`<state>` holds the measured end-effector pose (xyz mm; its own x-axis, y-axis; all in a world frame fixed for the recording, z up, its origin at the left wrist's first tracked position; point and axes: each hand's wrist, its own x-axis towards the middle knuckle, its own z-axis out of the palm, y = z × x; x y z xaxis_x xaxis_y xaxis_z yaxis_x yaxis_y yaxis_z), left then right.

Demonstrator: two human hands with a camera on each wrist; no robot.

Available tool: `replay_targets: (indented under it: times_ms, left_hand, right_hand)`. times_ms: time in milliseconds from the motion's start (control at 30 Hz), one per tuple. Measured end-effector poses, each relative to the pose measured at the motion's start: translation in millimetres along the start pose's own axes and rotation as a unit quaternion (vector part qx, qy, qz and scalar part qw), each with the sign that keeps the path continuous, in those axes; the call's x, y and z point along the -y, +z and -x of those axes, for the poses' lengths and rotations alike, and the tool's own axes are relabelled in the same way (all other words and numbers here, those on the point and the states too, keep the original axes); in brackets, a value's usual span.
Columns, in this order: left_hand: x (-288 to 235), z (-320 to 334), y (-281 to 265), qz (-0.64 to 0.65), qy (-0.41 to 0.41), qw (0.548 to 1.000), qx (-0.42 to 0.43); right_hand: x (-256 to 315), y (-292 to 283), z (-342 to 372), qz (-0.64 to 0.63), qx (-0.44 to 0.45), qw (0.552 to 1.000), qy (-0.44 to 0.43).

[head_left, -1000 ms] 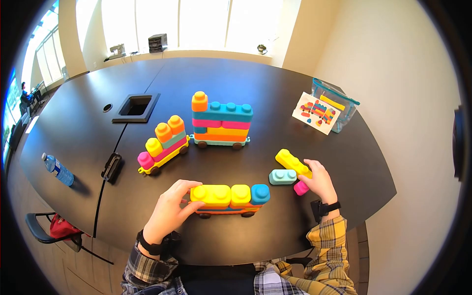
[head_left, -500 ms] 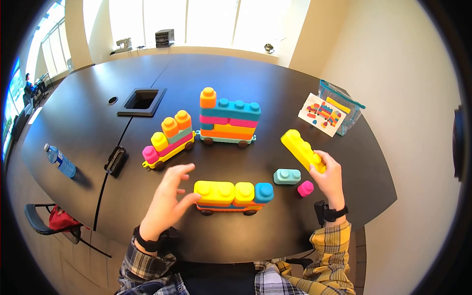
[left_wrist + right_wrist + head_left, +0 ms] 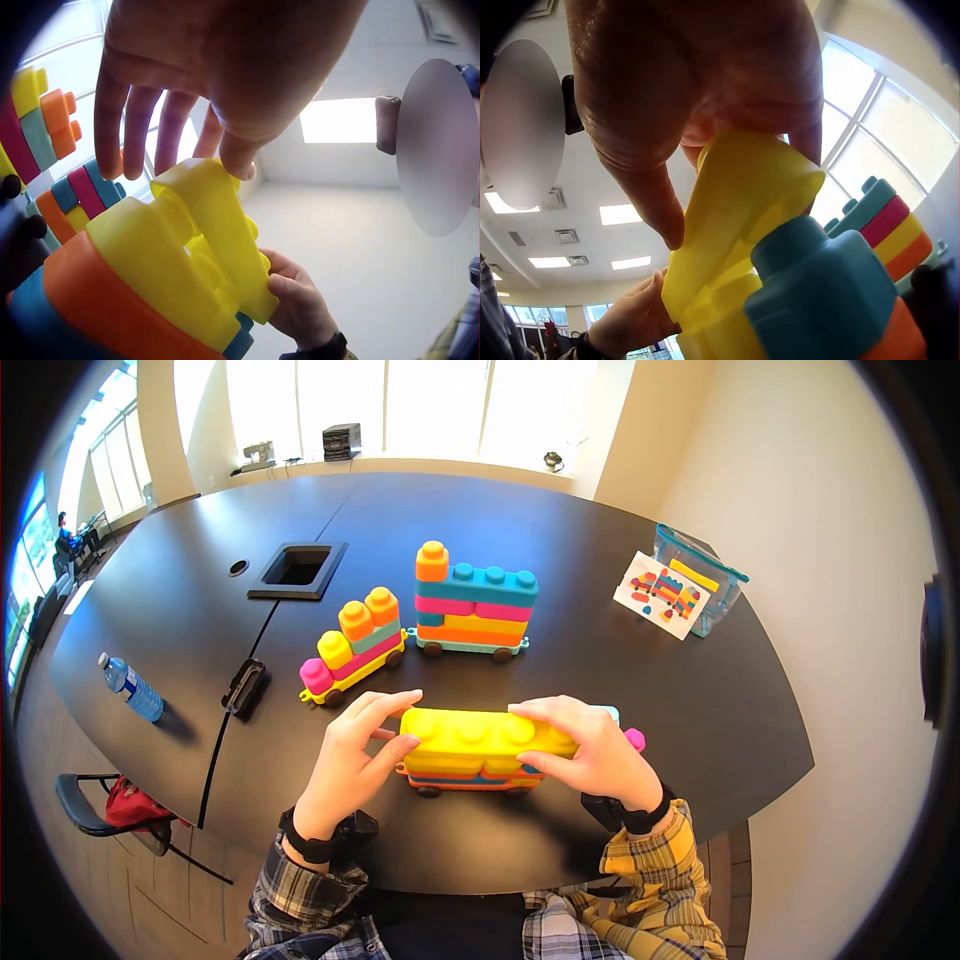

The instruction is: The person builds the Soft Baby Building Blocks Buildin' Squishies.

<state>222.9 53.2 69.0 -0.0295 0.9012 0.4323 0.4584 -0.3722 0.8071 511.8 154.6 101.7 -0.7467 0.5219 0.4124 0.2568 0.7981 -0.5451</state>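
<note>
A long yellow brick (image 3: 470,728) is held by both hands over a small wheeled toy car of stacked blocks (image 3: 445,772). My left hand (image 3: 345,760) has its thumb and fingertips at the brick's left end. At the other end, my right hand (image 3: 595,755) grips it between thumb and fingers. The left wrist view shows the long brick (image 3: 217,217) tilted, with a gap above the car's yellow blocks (image 3: 150,262). In the right wrist view its raised end hangs above the car's blue block (image 3: 817,285).
Behind stand a yellow-based wagon (image 3: 360,655) and a taller teal-based wagon (image 3: 475,610). A magenta block (image 3: 635,739) and a light teal brick (image 3: 607,712) show past my right hand. A picture card (image 3: 660,595) leans on a clear bag (image 3: 725,592). A bottle (image 3: 135,690) stands left.
My right hand lifted the long yellow brick from the right side of the table and carried it left, over the car. The left hand left the car's yellow block and came to the brick's end.
</note>
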Motion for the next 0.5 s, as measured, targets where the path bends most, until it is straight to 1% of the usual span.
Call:
replay_targets:
  times_ms: [167,333,500]
  left_hand:
    - [5,1,4,0.006,-0.016,1.000,0.014]
    - [6,7,6,0.014,-0.018,1.000,0.017]
    - [9,11,11,0.034,-0.026,0.999,0.013]
  right_hand:
    - [-3,7,7,-0.003,-0.006,1.000,0.017]
    - [-4,12,12,0.024,-0.011,1.000,-0.014]
    - [-8,12,14,0.045,-0.012,0.999,-0.022]
